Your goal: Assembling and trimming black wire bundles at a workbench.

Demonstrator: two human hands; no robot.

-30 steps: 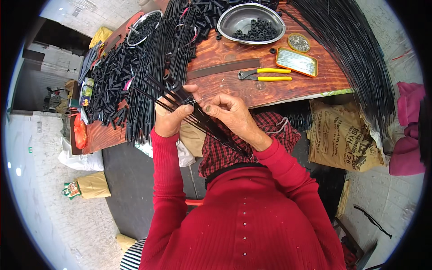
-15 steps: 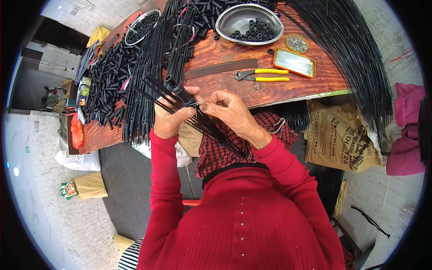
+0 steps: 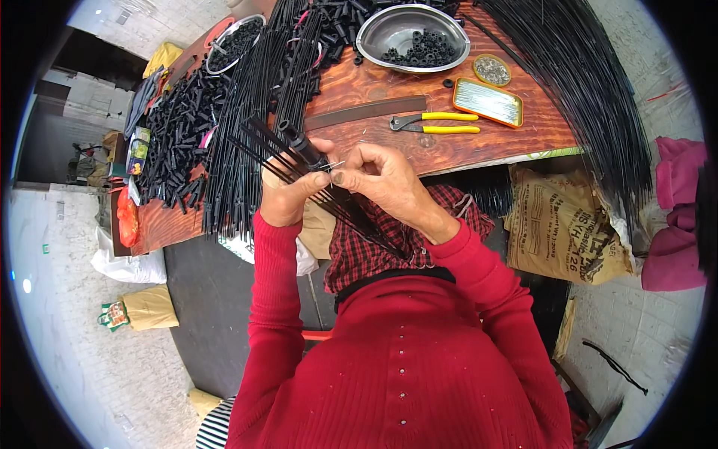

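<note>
My left hand (image 3: 283,196) is closed round a black plastic tube (image 3: 299,142), which looks like an umbrella runner, and a fan of thin black ribs (image 3: 258,153). The ribs slant down toward my lap, past the tube's lower end. Close beside it, my right hand (image 3: 385,183) pinches a thin silvery wire (image 3: 336,164) between thumb and forefinger at the tube's lower end. The fingertips of both hands nearly meet there. How the wire passes through the parts is too small to make out. A red-and-black checked cloth (image 3: 359,258) lies over my lap below the ribs.
On the wooden table (image 3: 374,93) lie yellow-handled pincers (image 3: 437,123), a dark flat bar (image 3: 366,112), a tin of silvery wires (image 3: 488,102) and a round dish (image 3: 492,69). A metal bowl (image 3: 413,37) holds small black parts. Black tubes (image 3: 176,142) and long ribs (image 3: 576,67) are heaped around. A sack (image 3: 565,228) stands right.
Both hands have shifted slightly to the right with the runner and ribs. The wire end at my right fingertips now points more up and to the right.
</note>
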